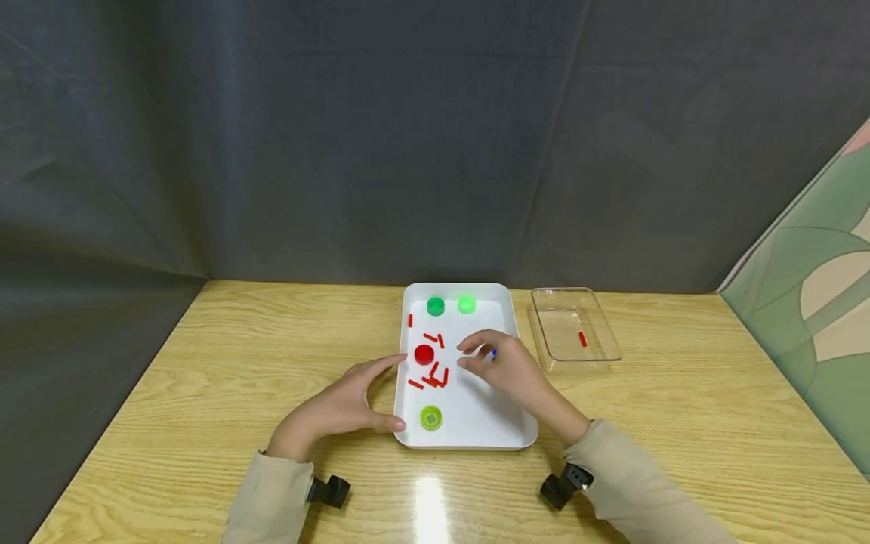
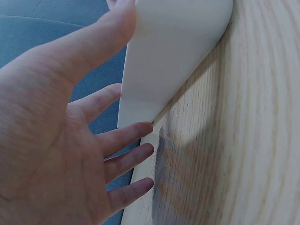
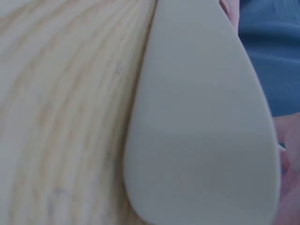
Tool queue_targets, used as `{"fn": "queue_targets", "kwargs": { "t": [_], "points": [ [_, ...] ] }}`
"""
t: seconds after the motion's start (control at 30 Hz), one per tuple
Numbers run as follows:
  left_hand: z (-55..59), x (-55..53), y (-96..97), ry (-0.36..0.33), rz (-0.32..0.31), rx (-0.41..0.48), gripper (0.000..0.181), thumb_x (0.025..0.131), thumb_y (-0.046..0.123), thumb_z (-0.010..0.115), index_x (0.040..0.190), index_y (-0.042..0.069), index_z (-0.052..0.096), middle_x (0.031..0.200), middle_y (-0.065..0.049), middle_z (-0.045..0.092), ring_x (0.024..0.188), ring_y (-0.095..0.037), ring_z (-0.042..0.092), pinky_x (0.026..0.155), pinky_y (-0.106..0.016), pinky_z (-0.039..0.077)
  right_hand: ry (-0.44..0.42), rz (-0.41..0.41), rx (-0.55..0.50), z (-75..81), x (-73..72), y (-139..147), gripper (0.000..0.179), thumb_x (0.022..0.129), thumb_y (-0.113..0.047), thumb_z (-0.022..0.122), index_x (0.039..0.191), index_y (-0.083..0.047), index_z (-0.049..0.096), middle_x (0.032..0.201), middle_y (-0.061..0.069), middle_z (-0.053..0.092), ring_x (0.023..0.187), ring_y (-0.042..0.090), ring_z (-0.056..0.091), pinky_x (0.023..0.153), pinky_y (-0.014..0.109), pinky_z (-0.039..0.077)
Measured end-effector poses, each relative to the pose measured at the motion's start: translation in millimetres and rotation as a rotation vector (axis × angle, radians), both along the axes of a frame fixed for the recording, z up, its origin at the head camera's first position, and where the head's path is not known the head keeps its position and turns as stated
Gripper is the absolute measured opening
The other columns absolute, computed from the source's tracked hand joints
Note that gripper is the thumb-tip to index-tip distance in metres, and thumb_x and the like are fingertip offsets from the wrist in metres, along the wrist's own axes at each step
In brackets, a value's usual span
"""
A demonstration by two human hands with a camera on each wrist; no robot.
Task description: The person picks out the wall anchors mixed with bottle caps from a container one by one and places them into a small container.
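Beige sleeves (image 1: 268,499) lie nearest in the head view, my forearms angling inward over the wooden desk (image 1: 680,393). My left grip (image 1: 333,408) is spread — thumb and index finger stretched well apart, their tips at the left rim of a white tray (image 1: 479,415). My right grip (image 1: 506,370) hangs above the tray's right half, fingers bent, thumb and forefinger tips slightly parted, nothing visible between them. Red sticks (image 1: 433,369) lie scattered around a red cap (image 1: 424,354) in the tray; a blue piece (image 1: 494,353) shows partly, among my right fingers. One single red stick (image 1: 582,339) lies in a clear box (image 1: 559,332) just right of the tray.

From the left wrist, my palm shows, fingers straight and fanned, thumb reaching the tray's edge.

From the right wrist, the tray's outer wall fills much of the view; blurred skin shows at the right edge — I cannot tell the grip's state there.
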State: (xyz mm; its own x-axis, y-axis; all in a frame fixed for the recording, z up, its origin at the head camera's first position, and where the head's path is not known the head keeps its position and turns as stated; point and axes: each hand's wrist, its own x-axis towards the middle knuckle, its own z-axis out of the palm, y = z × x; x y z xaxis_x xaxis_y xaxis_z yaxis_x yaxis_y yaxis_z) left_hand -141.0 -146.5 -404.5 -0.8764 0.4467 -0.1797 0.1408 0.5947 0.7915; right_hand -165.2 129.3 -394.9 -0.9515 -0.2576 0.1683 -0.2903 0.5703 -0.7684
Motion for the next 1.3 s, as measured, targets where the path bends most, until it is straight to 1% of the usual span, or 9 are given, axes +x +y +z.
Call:
{"fn": "queue_targets", "kwargs": {
  "t": [0.13,0.23,0.4,0.57,0.8,1.0,1.3],
  "points": [
    [-0.2,0.0,-0.2,0.004,-0.003,0.002,0.098,0.070,0.034,0.091,0.153,0.022,0.038,0.154,-0.010,0.037,0.142,-0.035,0.030,0.111,-0.060,0.028,-0.037,-0.021,0.001,-3.5,0.7,-5,0.015,0.083,-0.008,0.079,0.097,-0.006,0.074,0.088,-0.001,0.071,0.078,0.017,0.062,0.070,0.031,0.049],
    [-0.1,-0.3,-0.1,0.005,-0.007,0.003,0.099,0.071,0.035,0.091,0.153,0.022,0.038,0.155,-0.011,0.036,0.142,-0.035,0.030,0.111,-0.061,0.028,-0.049,-0.027,0.011,-6.7,0.3,-8,0.014,0.082,-0.008,0.080,0.095,-0.006,0.075,0.085,-0.001,0.070,0.077,0.017,0.062,0.071,0.030,0.050],
    [-0.2,-0.7,-0.1,0.002,-0.006,0.001,0.099,0.071,0.035,0.090,0.153,0.023,0.038,0.155,-0.011,0.036,0.142,-0.035,0.029,0.110,-0.061,0.028,-0.040,-0.003,0.061,-12.8,-0.8,-13,0.013,0.081,-0.006,0.081,0.093,-0.007,0.076,0.080,-0.001,0.068,0.073,0.013,0.060,0.068,0.027,0.050],
    [-0.2,-0.5,0.1,0.002,-0.011,-0.001,0.099,0.071,0.035,0.090,0.153,0.022,0.037,0.155,-0.012,0.036,0.142,-0.036,0.029,0.110,-0.062,0.028,-0.045,0.002,0.108,-17.1,0.4,-17,0.016,0.079,-0.004,0.082,0.094,-0.008,0.076,0.080,-0.003,0.066,0.071,0.011,0.056,0.065,0.025,0.047],
    [0.8,0.3,1.1,0.005,-0.008,-0.004,0.098,0.071,0.034,0.091,0.153,0.022,0.039,0.155,-0.012,0.036,0.142,-0.036,0.029,0.111,-0.061,0.028,-0.062,-0.021,0.170,-22.5,0.8,-21,0.018,0.077,-0.010,0.085,0.092,-0.014,0.075,0.081,-0.005,0.063,0.070,0.009,0.051,0.061,0.027,0.043],
    [1.8,0.2,1.3,0.006,-0.012,-0.003,0.098,0.071,0.034,0.091,0.153,0.021,0.038,0.155,-0.012,0.037,0.142,-0.036,0.029,0.111,-0.061,0.028,-0.048,-0.017,0.214,-25.5,-0.1,-21,0.020,0.076,-0.012,0.086,0.091,-0.018,0.074,0.079,-0.008,0.059,0.070,0.009,0.049,0.062,0.027,0.043],
    [1.7,0.1,0.8,0.001,-0.009,-0.011,0.098,0.071,0.035,0.090,0.153,0.021,0.038,0.155,-0.012,0.036,0.142,-0.037,0.029,0.110,-0.062,0.028,-0.043,-0.007,0.265,-25.8,0.7,-24,0.024,0.075,-0.016,0.088,0.096,-0.016,0.076,0.081,-0.006,0.058,0.072,0.011,0.050,0.062,0.028,0.044]
  ]
}}
